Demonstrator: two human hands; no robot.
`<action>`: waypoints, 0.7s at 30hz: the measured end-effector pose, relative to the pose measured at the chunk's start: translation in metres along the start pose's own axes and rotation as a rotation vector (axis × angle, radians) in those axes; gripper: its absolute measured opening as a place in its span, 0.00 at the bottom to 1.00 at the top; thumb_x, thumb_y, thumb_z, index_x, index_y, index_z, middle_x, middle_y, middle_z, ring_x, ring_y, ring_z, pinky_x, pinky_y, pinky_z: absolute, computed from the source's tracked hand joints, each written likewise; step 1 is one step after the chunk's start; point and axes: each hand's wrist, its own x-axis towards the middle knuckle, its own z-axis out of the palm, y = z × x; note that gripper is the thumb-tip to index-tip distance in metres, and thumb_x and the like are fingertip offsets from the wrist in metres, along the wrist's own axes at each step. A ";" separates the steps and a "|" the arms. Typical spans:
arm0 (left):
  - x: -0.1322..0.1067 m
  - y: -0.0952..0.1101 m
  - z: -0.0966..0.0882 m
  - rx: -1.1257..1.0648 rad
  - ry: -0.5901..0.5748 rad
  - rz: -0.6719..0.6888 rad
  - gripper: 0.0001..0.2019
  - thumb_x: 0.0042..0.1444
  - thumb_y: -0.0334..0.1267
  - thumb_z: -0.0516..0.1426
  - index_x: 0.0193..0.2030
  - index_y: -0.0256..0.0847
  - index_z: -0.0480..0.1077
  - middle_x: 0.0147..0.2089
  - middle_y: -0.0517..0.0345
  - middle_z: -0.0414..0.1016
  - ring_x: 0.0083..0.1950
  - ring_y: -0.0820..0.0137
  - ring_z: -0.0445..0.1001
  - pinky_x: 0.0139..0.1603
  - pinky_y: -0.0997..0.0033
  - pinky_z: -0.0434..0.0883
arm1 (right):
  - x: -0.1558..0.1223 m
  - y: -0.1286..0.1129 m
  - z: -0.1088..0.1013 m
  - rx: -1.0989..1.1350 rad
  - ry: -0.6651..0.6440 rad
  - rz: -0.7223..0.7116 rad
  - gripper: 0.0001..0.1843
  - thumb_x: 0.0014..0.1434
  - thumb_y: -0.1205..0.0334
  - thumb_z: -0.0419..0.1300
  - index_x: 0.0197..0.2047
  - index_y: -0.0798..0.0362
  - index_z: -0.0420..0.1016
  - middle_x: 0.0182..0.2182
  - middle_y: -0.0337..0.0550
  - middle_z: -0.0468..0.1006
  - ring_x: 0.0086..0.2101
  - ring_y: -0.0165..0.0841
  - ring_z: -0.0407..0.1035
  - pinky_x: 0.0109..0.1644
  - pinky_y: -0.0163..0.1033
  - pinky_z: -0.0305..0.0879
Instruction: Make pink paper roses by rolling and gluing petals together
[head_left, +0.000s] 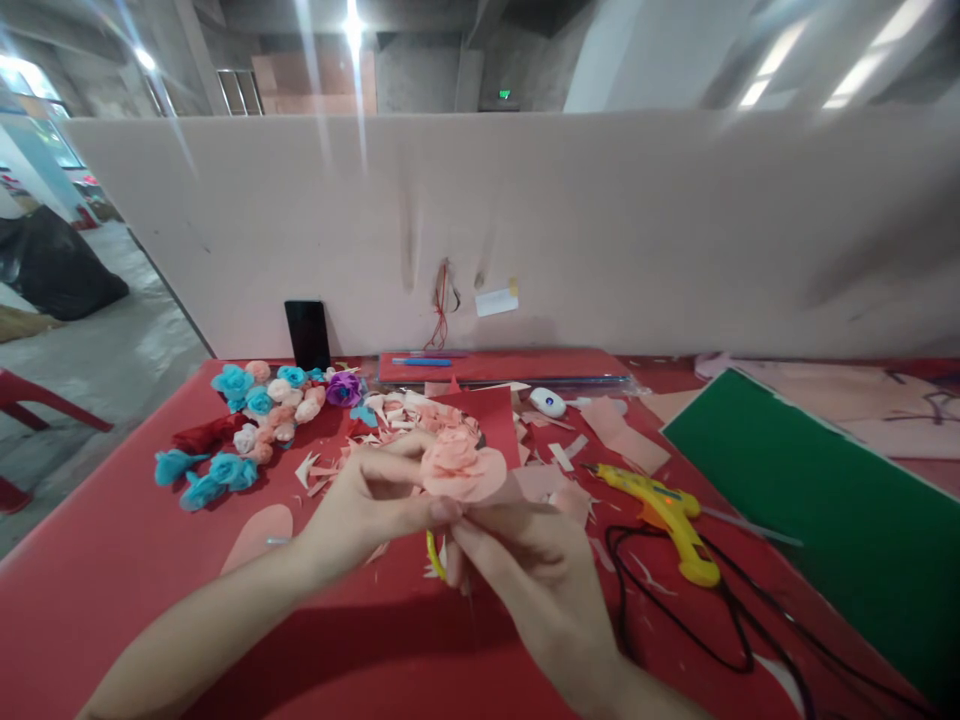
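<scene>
A pink paper rose (pixel 459 466) is held up over the red table (pixel 112 560) between both my hands. My left hand (pixel 371 500) pinches its left side and underside with curled fingers. My right hand (pixel 525 565) grips the rose from below, fingers closed round its base. A bit of a yellow-handled tool (pixel 434 556) shows under my hands; what it is I cannot make out. Pink paper scraps (pixel 390 415) lie just behind the rose.
Finished blue, pink, white and purple paper roses (pixel 251 420) are heaped at the left. A yellow glue gun (pixel 667 515) with a black cord (pixel 675 620) lies to the right, next to a green sheet (pixel 817 500). A black phone (pixel 307 335) leans on the partition wall.
</scene>
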 end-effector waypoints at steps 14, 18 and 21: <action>0.003 -0.002 -0.004 -0.032 -0.048 0.003 0.10 0.44 0.38 0.63 0.17 0.36 0.73 0.16 0.59 0.66 0.22 0.70 0.72 0.20 0.77 0.67 | 0.002 0.005 0.001 0.471 -0.148 0.231 0.09 0.54 0.64 0.57 0.27 0.52 0.79 0.16 0.35 0.70 0.16 0.22 0.62 0.19 0.27 0.59; 0.000 -0.006 -0.008 0.028 -0.020 0.088 0.02 0.43 0.30 0.63 0.23 0.37 0.75 0.23 0.58 0.69 0.23 0.74 0.70 0.20 0.79 0.66 | -0.001 -0.004 -0.002 -0.066 0.012 -0.093 0.09 0.53 0.71 0.56 0.26 0.55 0.76 0.17 0.37 0.73 0.19 0.25 0.66 0.23 0.29 0.63; -0.001 -0.004 -0.007 0.127 0.075 0.172 0.07 0.39 0.23 0.63 0.21 0.39 0.75 0.28 0.59 0.69 0.32 0.73 0.70 0.31 0.78 0.70 | -0.002 -0.007 -0.003 -0.344 0.071 -0.332 0.08 0.51 0.74 0.55 0.26 0.58 0.75 0.18 0.39 0.74 0.19 0.26 0.66 0.25 0.29 0.63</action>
